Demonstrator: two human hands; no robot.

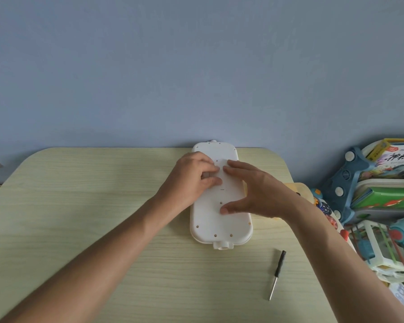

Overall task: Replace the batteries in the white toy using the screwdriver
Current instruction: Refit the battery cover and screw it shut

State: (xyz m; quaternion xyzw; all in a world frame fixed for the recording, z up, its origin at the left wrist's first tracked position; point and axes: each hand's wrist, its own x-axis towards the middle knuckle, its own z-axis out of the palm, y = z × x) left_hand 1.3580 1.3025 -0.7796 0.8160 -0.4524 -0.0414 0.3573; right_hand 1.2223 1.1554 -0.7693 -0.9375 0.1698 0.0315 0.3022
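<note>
The white toy (217, 220) lies back side up on the pale wooden table (79, 206), its long axis running away from me. My left hand (191, 180) rests on the toy's upper left, fingers curled onto the panel in the middle of its back. My right hand (254, 192) is spread over the toy from the right, fingertips pressing that same panel and the thumb touching lower down. A small screwdriver (277, 273) with a black handle lies loose on the table in front of the toy, to the right. No batteries are visible.
A heap of colourful toys and boxed games (383, 194) fills the space beyond the table's right edge. A yellowish object (301, 190) peeks out behind my right wrist. The table's far edge meets a blue wall (196, 78).
</note>
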